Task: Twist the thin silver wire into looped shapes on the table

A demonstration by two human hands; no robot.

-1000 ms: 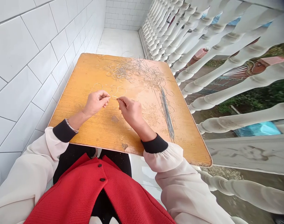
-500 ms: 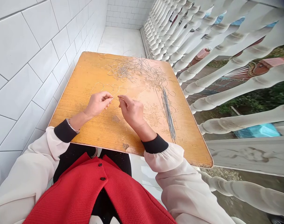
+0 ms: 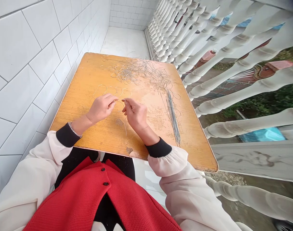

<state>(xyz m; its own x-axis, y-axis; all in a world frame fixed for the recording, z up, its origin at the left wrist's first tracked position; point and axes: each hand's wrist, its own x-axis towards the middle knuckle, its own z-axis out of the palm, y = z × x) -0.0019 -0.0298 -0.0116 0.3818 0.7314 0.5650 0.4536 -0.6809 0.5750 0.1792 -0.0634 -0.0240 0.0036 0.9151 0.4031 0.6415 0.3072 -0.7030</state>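
Over the middle of the wooden table [image 3: 88, 134], my left hand [image 3: 102, 107] pinches a thin wire [image 3: 119, 100] between thumb and fingertips. Close beside it, my right hand [image 3: 136, 115] grips the same wire, its fingers closed in a pinch. The short stretch between the two hands is visible, and a thin strand hangs below near the right hand. Just past my fingers, several bent wire pieces [image 3: 102, 86] lie on the tabletop. How the wire runs inside my fingers is hidden.
A tangled heap of curled wires [image 3: 129, 71] covers the table's far side. To the right lies a bundle of straight wires [image 3: 173, 117]. A white tiled wall [image 3: 23, 64] borders the left, and a white baluster railing [image 3: 223, 80] runs along the right.
My hands stay close together, with slight finger and wrist shifts. A thin strand now shows hanging below the right hand.
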